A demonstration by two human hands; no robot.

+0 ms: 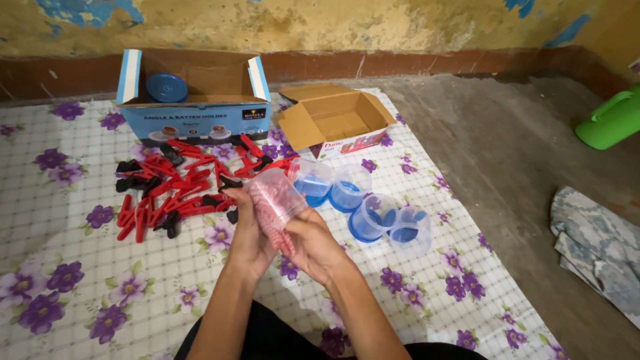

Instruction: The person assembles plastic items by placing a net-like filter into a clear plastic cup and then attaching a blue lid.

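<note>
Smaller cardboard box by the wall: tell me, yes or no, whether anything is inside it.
No: the smaller cardboard box lies open with a bare brown bottom, while the blue lid sits in the larger blue box.

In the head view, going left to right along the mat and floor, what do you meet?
Pile of red and black clips → left hand and right hand around a clear bag of small red parts → clear cups with blue lids → patterned cloth, green plastic vessel behind it.
</note>
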